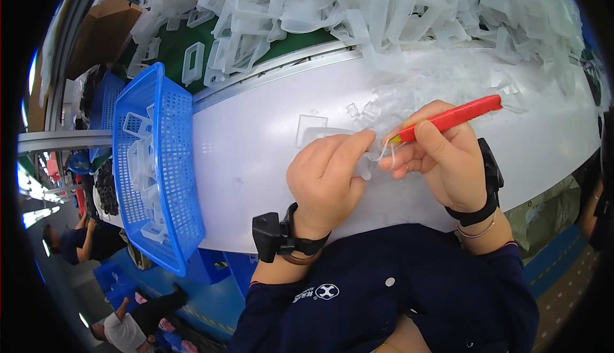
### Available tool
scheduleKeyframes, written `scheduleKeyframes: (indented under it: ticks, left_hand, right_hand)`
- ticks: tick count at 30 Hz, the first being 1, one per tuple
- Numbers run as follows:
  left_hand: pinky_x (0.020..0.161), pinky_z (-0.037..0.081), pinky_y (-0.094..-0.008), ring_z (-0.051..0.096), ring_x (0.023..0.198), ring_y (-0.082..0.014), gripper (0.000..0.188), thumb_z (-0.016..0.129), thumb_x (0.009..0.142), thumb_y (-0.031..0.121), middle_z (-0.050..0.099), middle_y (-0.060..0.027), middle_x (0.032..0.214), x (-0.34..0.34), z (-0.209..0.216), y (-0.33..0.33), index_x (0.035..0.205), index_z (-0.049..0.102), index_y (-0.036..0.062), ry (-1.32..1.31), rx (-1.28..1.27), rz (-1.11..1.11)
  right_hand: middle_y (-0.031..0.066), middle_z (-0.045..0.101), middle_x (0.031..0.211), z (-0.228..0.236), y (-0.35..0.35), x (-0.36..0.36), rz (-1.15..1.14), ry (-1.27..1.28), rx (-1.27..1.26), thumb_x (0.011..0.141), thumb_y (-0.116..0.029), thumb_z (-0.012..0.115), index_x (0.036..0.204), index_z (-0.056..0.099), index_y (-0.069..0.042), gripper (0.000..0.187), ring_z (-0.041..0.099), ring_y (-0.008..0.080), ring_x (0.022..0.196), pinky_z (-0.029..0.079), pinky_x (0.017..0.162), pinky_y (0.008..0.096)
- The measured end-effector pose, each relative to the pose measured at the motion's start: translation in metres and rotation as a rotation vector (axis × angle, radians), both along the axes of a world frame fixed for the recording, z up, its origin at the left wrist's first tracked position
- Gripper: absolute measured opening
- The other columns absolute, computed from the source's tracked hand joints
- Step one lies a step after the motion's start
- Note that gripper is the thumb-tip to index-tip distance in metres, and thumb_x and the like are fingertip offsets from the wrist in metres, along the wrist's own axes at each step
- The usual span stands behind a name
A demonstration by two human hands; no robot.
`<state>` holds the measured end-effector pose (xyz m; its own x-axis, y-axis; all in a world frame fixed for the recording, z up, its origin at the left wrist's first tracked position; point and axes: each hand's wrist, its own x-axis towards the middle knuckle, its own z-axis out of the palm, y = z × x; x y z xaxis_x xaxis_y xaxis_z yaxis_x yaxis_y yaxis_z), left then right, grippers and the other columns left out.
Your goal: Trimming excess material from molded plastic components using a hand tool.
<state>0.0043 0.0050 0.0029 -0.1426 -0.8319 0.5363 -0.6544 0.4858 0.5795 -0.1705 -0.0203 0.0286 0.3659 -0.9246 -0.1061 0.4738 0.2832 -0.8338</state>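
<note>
My left hand is closed on a small translucent plastic piece, mostly hidden behind the fingers. My right hand grips a slim red-handled trimming tool, its yellow tip pointing left at the plastic piece. Thin whitish strips curl below that tip, by the right fingertips. Both hands are close together over the white table. Just beyond them lie a clear rectangular plastic frame and several small clear scraps.
A blue perforated basket with several translucent frames stands on the left. Across the back, a large heap of translucent plastic frames covers a green surface behind a metal rail. Other people are off to the lower left.
</note>
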Motion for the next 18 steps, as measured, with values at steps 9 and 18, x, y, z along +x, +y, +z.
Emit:
scheduleKeyframes:
  ticks: [9, 18]
  left_hand:
    - [0.066, 0.044, -0.0244, 0.056, 0.077, -0.0145, 0.031, 0.056, 0.075, -0.006, 0.057, -0.0093, 0.091, 0.0, 0.005, -0.003, 0.105, 0.051, 0.0004, 0.442, 0.301, -0.062]
    - [0.079, 0.038, -0.0227, 0.05, 0.09, -0.0097, 0.032, 0.052, 0.083, -0.002, 0.052, -0.0061, 0.103, 0.002, 0.004, 0.002, 0.115, 0.046, -0.0034, 0.827, 0.548, -0.202]
  right_hand:
    - [0.0098, 0.06, 0.082, 0.015, -0.01, -0.028, 0.068, 0.27, -0.271, 0.08, -0.009, 0.059, 0.082, 0.058, 0.0, 0.009, 0.057, 0.0161, 0.07, 0.044, 0.063, 0.0239]
    - [0.0082, 0.058, 0.082, 0.002, -0.022, -0.031, -0.226, 0.913, -0.895, 0.071, -0.007, 0.065, 0.077, 0.062, -0.005, 0.006, 0.05, 0.0198, 0.082, 0.04, 0.069, 0.0284]
